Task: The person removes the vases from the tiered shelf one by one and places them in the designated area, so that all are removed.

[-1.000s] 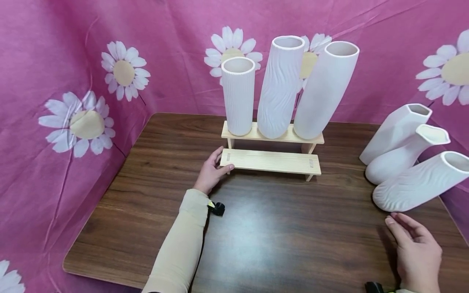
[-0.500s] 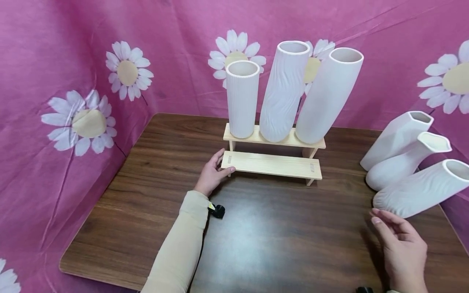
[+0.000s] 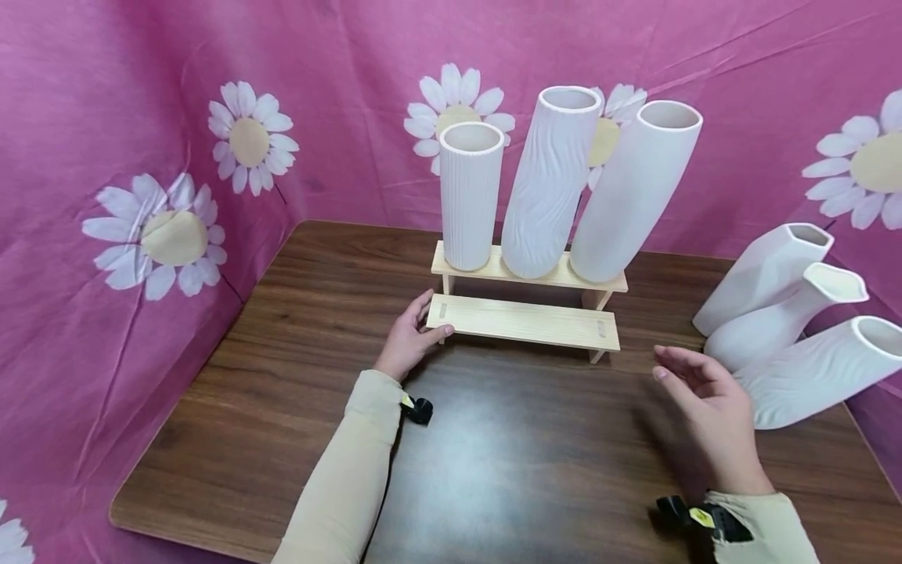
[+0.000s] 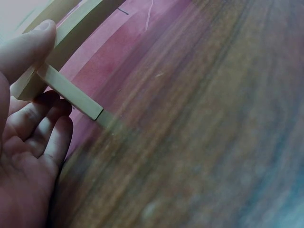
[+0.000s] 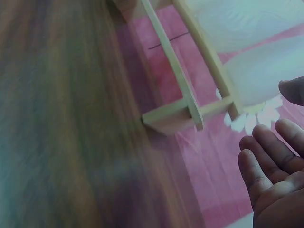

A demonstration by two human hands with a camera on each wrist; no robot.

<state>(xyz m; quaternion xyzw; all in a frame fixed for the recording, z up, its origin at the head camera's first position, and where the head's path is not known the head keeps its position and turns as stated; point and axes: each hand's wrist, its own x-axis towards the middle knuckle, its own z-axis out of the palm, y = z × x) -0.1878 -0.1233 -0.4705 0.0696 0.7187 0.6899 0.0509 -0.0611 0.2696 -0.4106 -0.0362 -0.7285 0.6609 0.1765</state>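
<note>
A two-tier wooden display stand (image 3: 521, 319) stands on the brown table. My left hand (image 3: 407, 345) grips the left end of its lower tier, thumb on top and fingers about the end; the left wrist view shows the thumb on the board (image 4: 71, 40). Three tall white vases stand on the upper tier: a ribbed vase (image 3: 470, 200), a wavy vase (image 3: 546, 188) and a smooth leaning vase (image 3: 630, 196). My right hand (image 3: 715, 419) is above the table, right of the stand, fingers relaxed and holding nothing. In the right wrist view the stand's right end (image 5: 190, 111) lies beyond its fingers.
At the table's right side three more white vases lean outward: an angular vase (image 3: 761, 274), a narrow-necked vase (image 3: 764, 333) and a swirled vase (image 3: 817, 384) partly behind my right hand. Behind the table (image 3: 282, 376) hangs a pink daisy-print cloth (image 3: 338, 102).
My right hand has moved left and away from me, from beside the swirled vase toward the stand's right end. The left hand keeps its grip. The head view has shifted slightly.
</note>
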